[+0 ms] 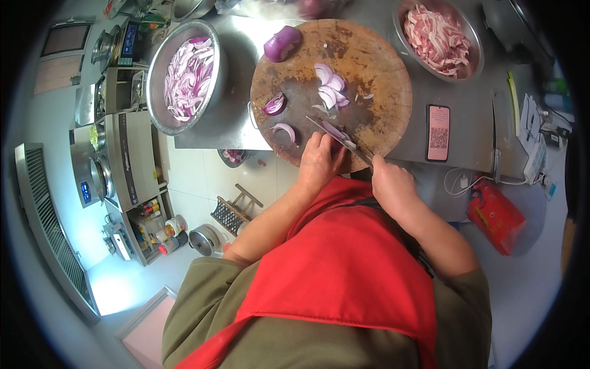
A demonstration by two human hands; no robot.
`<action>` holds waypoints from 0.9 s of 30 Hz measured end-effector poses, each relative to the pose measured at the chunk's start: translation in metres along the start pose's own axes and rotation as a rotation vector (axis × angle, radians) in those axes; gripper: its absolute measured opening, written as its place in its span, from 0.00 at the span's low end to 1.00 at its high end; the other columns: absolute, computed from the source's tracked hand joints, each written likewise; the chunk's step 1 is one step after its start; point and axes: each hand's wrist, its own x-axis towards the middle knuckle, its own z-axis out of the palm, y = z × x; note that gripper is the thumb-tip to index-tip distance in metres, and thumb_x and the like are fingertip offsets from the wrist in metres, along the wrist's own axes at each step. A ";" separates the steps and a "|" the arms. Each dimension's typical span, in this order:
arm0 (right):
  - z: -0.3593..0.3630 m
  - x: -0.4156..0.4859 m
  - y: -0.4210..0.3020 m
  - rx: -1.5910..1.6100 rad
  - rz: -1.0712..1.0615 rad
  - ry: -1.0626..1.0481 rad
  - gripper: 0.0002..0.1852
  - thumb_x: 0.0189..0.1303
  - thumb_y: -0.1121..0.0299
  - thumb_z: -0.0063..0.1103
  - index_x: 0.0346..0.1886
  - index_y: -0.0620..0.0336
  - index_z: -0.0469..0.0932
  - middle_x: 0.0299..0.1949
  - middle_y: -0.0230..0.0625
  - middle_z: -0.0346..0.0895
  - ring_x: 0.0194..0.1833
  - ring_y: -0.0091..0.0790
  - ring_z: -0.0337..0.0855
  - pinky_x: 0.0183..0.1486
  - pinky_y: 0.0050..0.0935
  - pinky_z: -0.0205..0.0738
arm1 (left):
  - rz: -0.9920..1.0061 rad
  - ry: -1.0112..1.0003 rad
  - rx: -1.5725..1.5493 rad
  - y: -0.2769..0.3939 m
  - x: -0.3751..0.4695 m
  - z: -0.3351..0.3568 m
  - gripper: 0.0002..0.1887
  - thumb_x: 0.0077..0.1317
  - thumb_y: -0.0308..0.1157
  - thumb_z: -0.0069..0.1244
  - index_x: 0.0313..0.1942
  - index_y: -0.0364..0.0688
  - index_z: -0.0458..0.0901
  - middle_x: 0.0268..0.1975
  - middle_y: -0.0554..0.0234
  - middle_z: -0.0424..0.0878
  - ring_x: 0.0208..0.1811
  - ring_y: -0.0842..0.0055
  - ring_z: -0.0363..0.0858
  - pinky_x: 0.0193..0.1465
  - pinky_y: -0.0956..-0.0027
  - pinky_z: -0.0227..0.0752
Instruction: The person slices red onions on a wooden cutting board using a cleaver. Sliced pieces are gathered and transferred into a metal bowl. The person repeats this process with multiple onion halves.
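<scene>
My right hand (391, 181) grips the handle of a kitchen knife (339, 139), its blade angled across the near part of a round wooden chopping block (387, 83). Against the blade's near side, my left hand (320, 157) holds down a piece of red onion (339, 146), mostly hidden by fingers and blade. Cut onion slices (333, 86) lie in a loose pile beyond the knife. To their left are a small onion wedge (275, 104) and a curved onion slice (284, 132). A larger piece of purple onion (282, 44) rests at the block's far left edge.
A metal bowl (152, 99) of sliced onion stands left of the block. Another metal bowl (479, 64), with sliced raw meat (437, 39), is at the far right. A phone (438, 133) lies on the steel table (410, 154). A small stool (233, 212) stands on the floor at left.
</scene>
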 end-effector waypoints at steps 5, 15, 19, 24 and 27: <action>0.001 -0.007 0.008 0.074 -0.028 0.209 0.06 0.73 0.69 0.63 0.44 0.59 0.77 0.38 0.52 0.90 0.38 0.64 0.91 0.42 0.63 0.84 | -0.065 0.034 -0.061 -0.010 -0.015 -0.006 0.15 0.70 0.28 0.67 0.53 0.34 0.84 0.54 0.47 0.87 0.53 0.48 0.88 0.57 0.53 0.84; -0.011 -0.012 0.002 0.588 0.144 0.211 0.13 0.74 0.63 0.68 0.39 0.64 0.79 0.27 0.49 0.85 0.28 0.55 0.85 0.36 0.48 0.78 | -0.116 0.066 -0.180 -0.024 -0.026 -0.015 0.12 0.75 0.26 0.65 0.55 0.36 0.85 0.59 0.49 0.89 0.52 0.58 0.93 0.54 0.61 0.87; -0.013 -0.013 0.005 0.737 0.153 0.299 0.12 0.74 0.65 0.68 0.41 0.65 0.80 0.27 0.45 0.83 0.26 0.39 0.80 0.35 0.42 0.76 | 0.045 0.117 0.010 -0.023 -0.022 -0.017 0.14 0.73 0.23 0.63 0.56 0.37 0.85 0.60 0.47 0.87 0.55 0.51 0.90 0.57 0.55 0.85; -0.019 -0.011 0.013 0.813 0.277 0.275 0.12 0.74 0.65 0.68 0.41 0.66 0.81 0.26 0.40 0.82 0.27 0.29 0.79 0.33 0.38 0.74 | -0.129 0.029 0.133 -0.012 -0.006 -0.018 0.13 0.77 0.23 0.52 0.58 0.39 0.83 0.63 0.45 0.84 0.58 0.46 0.88 0.57 0.51 0.86; -0.023 -0.012 0.014 0.811 0.300 0.268 0.12 0.74 0.65 0.68 0.41 0.66 0.81 0.25 0.37 0.82 0.27 0.27 0.78 0.33 0.37 0.73 | -0.177 0.063 0.123 -0.010 0.026 -0.018 0.13 0.76 0.23 0.49 0.57 0.40 0.84 0.64 0.45 0.84 0.59 0.47 0.87 0.58 0.49 0.86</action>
